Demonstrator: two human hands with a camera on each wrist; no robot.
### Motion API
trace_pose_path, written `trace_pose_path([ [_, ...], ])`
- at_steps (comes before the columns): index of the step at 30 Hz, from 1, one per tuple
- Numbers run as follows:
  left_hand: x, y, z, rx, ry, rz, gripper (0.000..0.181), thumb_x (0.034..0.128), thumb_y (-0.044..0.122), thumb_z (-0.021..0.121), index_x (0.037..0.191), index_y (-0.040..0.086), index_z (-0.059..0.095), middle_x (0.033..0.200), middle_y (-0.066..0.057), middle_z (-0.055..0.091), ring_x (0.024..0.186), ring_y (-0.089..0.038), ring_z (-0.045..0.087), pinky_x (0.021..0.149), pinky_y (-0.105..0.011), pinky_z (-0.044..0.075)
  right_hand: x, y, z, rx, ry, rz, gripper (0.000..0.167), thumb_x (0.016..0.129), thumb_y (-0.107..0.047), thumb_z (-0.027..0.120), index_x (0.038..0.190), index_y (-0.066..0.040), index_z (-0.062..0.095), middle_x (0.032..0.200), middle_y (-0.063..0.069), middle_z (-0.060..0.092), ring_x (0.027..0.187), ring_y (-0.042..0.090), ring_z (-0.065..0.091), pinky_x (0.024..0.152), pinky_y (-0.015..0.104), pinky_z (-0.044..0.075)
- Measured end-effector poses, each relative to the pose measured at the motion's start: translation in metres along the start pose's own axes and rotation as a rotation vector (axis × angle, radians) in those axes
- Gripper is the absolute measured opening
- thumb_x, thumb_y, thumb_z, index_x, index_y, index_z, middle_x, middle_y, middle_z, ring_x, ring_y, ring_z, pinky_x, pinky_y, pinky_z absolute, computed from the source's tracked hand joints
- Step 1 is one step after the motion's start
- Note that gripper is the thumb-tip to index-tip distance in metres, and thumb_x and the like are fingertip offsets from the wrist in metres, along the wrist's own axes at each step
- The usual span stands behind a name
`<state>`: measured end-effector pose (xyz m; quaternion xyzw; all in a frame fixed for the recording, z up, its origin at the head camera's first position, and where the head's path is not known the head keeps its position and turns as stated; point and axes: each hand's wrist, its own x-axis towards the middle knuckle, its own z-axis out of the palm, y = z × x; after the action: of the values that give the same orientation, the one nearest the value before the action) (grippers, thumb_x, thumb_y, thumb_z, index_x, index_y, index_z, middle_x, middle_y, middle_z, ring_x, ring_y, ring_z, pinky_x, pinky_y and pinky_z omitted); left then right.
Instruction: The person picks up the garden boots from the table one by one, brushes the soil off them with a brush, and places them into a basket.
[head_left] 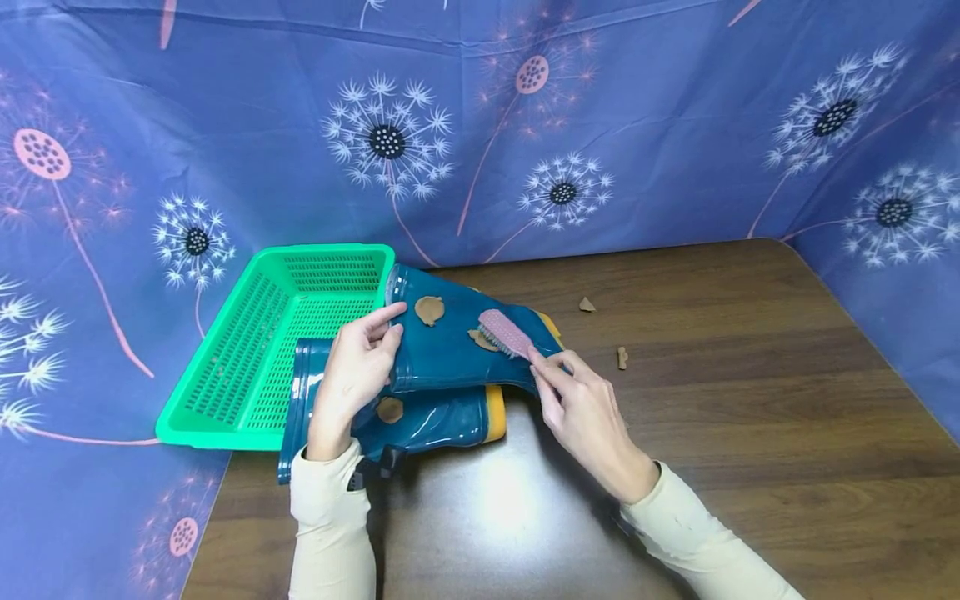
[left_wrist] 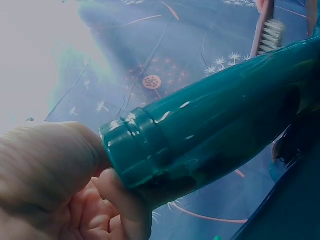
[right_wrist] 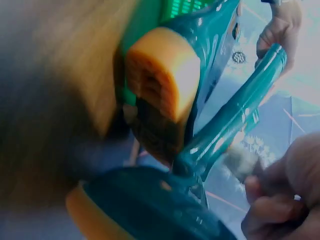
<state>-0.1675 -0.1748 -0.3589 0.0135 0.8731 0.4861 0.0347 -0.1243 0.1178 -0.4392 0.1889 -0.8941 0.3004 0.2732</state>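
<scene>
Head view: two blue-green boots lie on their sides at the centre-left of the frame, on a wood-grain table [head_left: 750, 375].
Upper boot [head_left: 450, 358]: overlaps the boot below it; long axis runs from the cuff at left to the foot at right, dipping slightly rightward.
Left hand [head_left: 352, 371]: pinches the cuff of the upper boot between thumb and fingers, as the left wrist view confirms.
Right hand [head_left: 588, 408]: grips the handle of a pink brush [head_left: 507, 335]; blurred in the right wrist view.
Brush position: head toward upper left, handle toward lower right; bristles lie at the middle patch [head_left: 480, 340] of brown material; firmness of contact cannot be told.
Governing relation: the cuff patch [head_left: 430, 311] lies left and slightly above the brush head, along the boot's length; the left hand is nearer to it, the right hand nearer to the middle patch. Brushing along that line, in my judgement, depends on the cuff being kept steady.
Lower boot [head_left: 442, 421]: nearer the bottom of the frame, bearing one brown patch [head_left: 390, 410]; yellow sole at right.
Green basket [head_left: 202, 440]: left of the boots.
Loose fragments: one brown piece [head_left: 587, 305] and another, narrower piece [head_left: 622, 358], right of the boots.
</scene>
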Motion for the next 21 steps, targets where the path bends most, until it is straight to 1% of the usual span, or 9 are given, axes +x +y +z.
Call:
trace_pose_path([
  [3, -0.0009, -0.0006, -0.0007, 0.000, 0.001, 0.001, 0.044, 0.1127, 0.020, 0.052, 0.156, 0.018, 0.056, 0.072, -0.005, 0.048, 0.052, -0.024, 0.054, 0.051, -0.031, 0.048, -0.0010, -0.0008, 0.0013, -0.006, -0.009, -0.014, 0.029, 0.097, -0.006, 0.075, 0.126, -0.006, 0.079, 0.092, 0.007, 0.072, 0.059, 0.014, 0.057, 0.051, 0.029, 0.048],
  [5, -0.0010, -0.0012, -0.0009, 0.001, 0.001, 0.004, 0.044, 0.1127, 0.020, 0.052, 0.156, 0.018, 0.056, 0.072, -0.004, 0.048, 0.052, -0.024, 0.054, 0.051, -0.031, 0.048, -0.0008, -0.0011, 0.0018, -0.036, 0.003, -0.011, 0.029, 0.096, -0.006, 0.076, 0.125, -0.006, 0.080, 0.091, 0.009, 0.072, 0.056, 0.015, 0.057, 0.049, 0.031, 0.048],
  [7, -0.0012, -0.0018, -0.0010, 0.001, 0.000, 0.005, 0.043, 0.1128, 0.020, 0.052, 0.156, 0.018, 0.056, 0.072, -0.004, 0.048, 0.052, -0.023, 0.054, 0.051, -0.031, 0.048, -0.0004, -0.0012, 0.0023, -0.035, 0.008, -0.007, 0.030, 0.096, -0.006, 0.075, 0.126, -0.006, 0.079, 0.092, 0.009, 0.072, 0.055, 0.016, 0.056, 0.048, 0.031, 0.048],
  [9, -0.0009, -0.0026, -0.0009, 0.000, -0.001, 0.003, 0.043, 0.1128, 0.020, 0.052, 0.156, 0.018, 0.056, 0.072, -0.004, 0.048, 0.052, -0.023, 0.054, 0.051, -0.031, 0.048, -0.0001, -0.0016, 0.0026, -0.024, -0.008, -0.011, 0.031, 0.096, -0.006, 0.076, 0.127, -0.007, 0.079, 0.092, 0.008, 0.072, 0.056, 0.015, 0.056, 0.050, 0.031, 0.048],
  [11, -0.0009, -0.0032, -0.0009, 0.000, -0.001, 0.003, 0.043, 0.1127, 0.020, 0.052, 0.156, 0.018, 0.056, 0.072, -0.004, 0.048, 0.051, -0.023, 0.053, 0.050, -0.031, 0.047, -0.0002, -0.0028, 0.0021, -0.024, -0.024, -0.009, 0.030, 0.096, -0.006, 0.076, 0.126, -0.008, 0.079, 0.089, 0.007, 0.070, 0.055, 0.013, 0.052, 0.049, 0.030, 0.046],
  [14, 0.0002, -0.0035, 0.0002, -0.004, -0.002, 0.007, 0.043, 0.1127, 0.020, 0.052, 0.156, 0.019, 0.056, 0.072, -0.004, 0.048, 0.051, -0.022, 0.052, 0.050, -0.031, 0.046, 0.0007, -0.0043, 0.0011, -0.079, 0.000, 0.004, 0.030, 0.096, -0.006, 0.076, 0.125, -0.007, 0.080, 0.084, 0.008, 0.068, 0.052, 0.013, 0.051, 0.047, 0.030, 0.044],
  [16, 0.0007, -0.0036, 0.0007, -0.005, -0.002, 0.014, 0.043, 0.1125, 0.021, 0.052, 0.156, 0.019, 0.056, 0.071, -0.004, 0.048, 0.050, -0.022, 0.052, 0.050, -0.031, 0.046, 0.0011, -0.0046, 0.0009, -0.075, 0.017, 0.010, 0.030, 0.097, -0.006, 0.075, 0.126, -0.007, 0.079, 0.084, 0.009, 0.068, 0.052, 0.014, 0.051, 0.047, 0.031, 0.044],
  [19, 0.0009, -0.0037, 0.0009, -0.006, 0.001, 0.021, 0.043, 0.1124, 0.020, 0.052, 0.155, 0.019, 0.057, 0.071, -0.003, 0.048, 0.050, -0.022, 0.051, 0.050, -0.031, 0.046, 0.0001, -0.0035, 0.0012, -0.055, 0.007, -0.001, 0.031, 0.096, -0.006, 0.076, 0.127, -0.007, 0.079, 0.085, 0.008, 0.068, 0.053, 0.015, 0.053, 0.048, 0.031, 0.045],
  [21, 0.0010, -0.0037, 0.0007, -0.004, 0.006, 0.023, 0.043, 0.1125, 0.020, 0.052, 0.155, 0.019, 0.057, 0.071, -0.004, 0.048, 0.049, -0.022, 0.051, 0.049, -0.031, 0.046, -0.0008, -0.0022, 0.0016, -0.080, 0.008, 0.002, 0.028, 0.096, -0.007, 0.076, 0.124, -0.006, 0.080, 0.084, 0.008, 0.067, 0.052, 0.018, 0.054, 0.047, 0.033, 0.046],
])
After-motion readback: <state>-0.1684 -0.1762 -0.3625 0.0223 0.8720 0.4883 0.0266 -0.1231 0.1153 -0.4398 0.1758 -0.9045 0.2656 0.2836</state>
